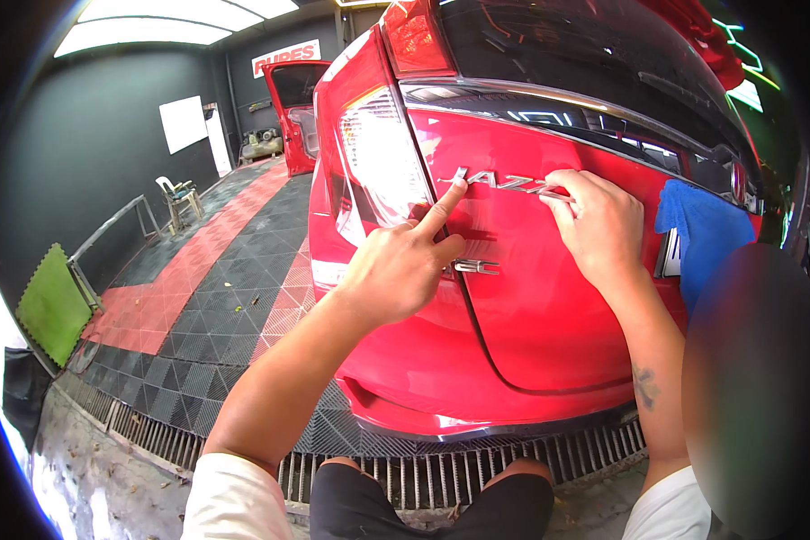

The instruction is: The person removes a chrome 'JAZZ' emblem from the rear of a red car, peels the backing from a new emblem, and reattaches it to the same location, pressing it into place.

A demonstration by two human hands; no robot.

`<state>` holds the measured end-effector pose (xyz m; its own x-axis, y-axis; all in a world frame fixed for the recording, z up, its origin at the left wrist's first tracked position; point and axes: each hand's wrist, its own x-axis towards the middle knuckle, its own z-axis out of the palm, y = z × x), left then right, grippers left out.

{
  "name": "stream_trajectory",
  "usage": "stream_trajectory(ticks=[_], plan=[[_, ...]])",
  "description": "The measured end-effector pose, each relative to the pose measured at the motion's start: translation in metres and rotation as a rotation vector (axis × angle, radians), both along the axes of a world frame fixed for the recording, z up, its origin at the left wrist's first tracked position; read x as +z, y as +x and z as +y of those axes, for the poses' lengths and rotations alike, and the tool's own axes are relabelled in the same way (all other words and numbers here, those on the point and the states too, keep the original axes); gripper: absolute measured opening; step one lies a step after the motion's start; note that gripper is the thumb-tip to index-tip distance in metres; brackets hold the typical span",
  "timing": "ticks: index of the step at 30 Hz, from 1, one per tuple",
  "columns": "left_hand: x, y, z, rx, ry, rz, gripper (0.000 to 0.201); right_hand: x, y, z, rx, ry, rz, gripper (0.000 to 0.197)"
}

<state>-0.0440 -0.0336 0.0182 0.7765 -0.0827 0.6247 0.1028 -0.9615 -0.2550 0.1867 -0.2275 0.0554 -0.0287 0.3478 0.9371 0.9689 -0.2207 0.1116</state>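
Head view: the left hand [400, 265] presses 1 extended forefinger on the left end of the chrome lettering badge [504, 184] on the glossy red car tailgate [531, 297]. The right hand [598, 225], fingers together, pinches the badge's right end. A blue cloth [706, 234] hangs right.

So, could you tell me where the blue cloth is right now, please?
In the head view, the blue cloth hangs on the red car's tailgate at the right, just beyond the right hand, which is working on the chrome lettering.
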Motion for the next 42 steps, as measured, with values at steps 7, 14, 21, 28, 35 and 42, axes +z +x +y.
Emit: stream_trajectory(ticks=[7, 14, 21, 28, 35, 42], plan=[[-0.043, -0.035, -0.016, -0.145, 0.013, -0.131, 0.037, -0.017, -0.039, -0.025, 0.154, -0.073, 0.266, 0.015], [-0.221, -0.121, -0.069, -0.352, -0.692, -0.389, 0.028, -0.126, -0.126, -0.08, 0.381, -0.27, 0.537, 0.022], [-0.319, -0.146, -0.134, -0.152, -2.019, -0.532, 0.024, -0.287, -0.186, -0.069, 0.566, -0.183, 1.118, 0.02], [-0.306, -0.139, -0.109, 0.028, -2.083, -0.656, 0.023, -0.381, -0.218, -0.055, 0.735, -0.104, 1.41, 0.022], [-0.301, -0.129, -0.125, -0.247, -2.354, -0.684, 0.036, -0.386, -0.199, -0.055, 0.863, 0.036, 1.303, 0.027], [-0.29, -0.101, -0.138, -0.278, -2.166, -0.65, 0.028, -0.363, -0.186, -0.047, 0.835, 0.068, 1.164, 0.027]])
